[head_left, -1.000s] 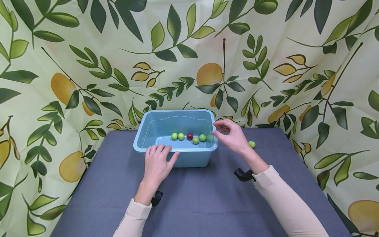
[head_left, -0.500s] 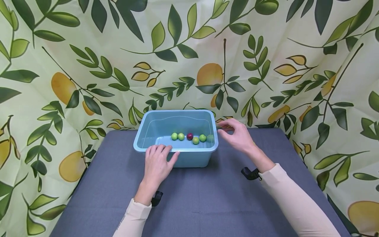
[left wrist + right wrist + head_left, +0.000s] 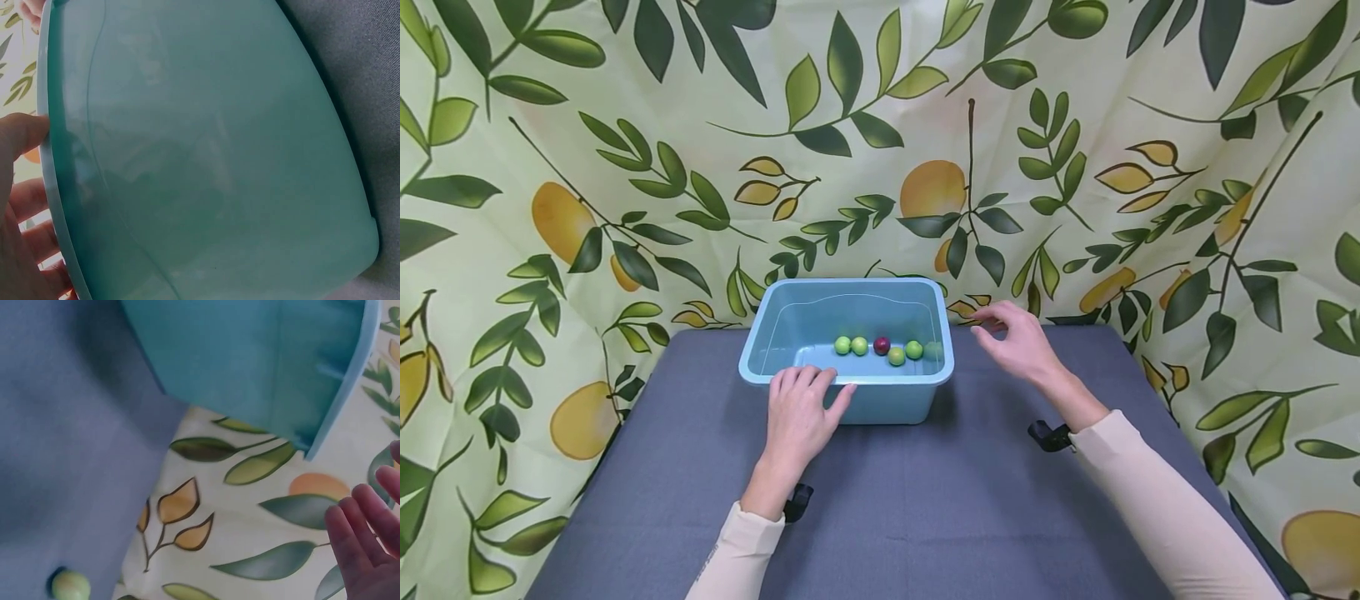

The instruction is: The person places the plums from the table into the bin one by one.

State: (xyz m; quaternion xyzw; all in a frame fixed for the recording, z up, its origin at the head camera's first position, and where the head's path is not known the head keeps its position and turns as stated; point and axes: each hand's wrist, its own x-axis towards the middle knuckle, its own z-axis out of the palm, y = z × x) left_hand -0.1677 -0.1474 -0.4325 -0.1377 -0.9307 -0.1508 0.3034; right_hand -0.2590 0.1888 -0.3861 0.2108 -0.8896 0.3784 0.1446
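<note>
In the head view, my left hand (image 3: 797, 417) rests on the near rim of a light blue plastic basin (image 3: 846, 404), its fingertips over the edge. In the left wrist view, the thumb (image 3: 28, 131) touches that rim. Several small round green balls (image 3: 896, 357) and one dark red ball (image 3: 882, 345) lie on the basin's floor. My right hand (image 3: 1018, 346) hovers to the right of the basin, apart from it, with loosely bent fingers and nothing in them. A pale green ball (image 3: 70, 585) lies on the tabletop in the right wrist view; the head view hides it.
The basin stands near the back of a table under a dark grey-blue cloth (image 3: 895, 517). Behind and at both sides hangs a leaf-and-fruit patterned curtain (image 3: 865, 183). A black camera mount (image 3: 1049, 436) sits on the right wrist.
My right hand has drawn back to the right from the basin's right rim. The left hand, the basin and the balls inside it have stayed put.
</note>
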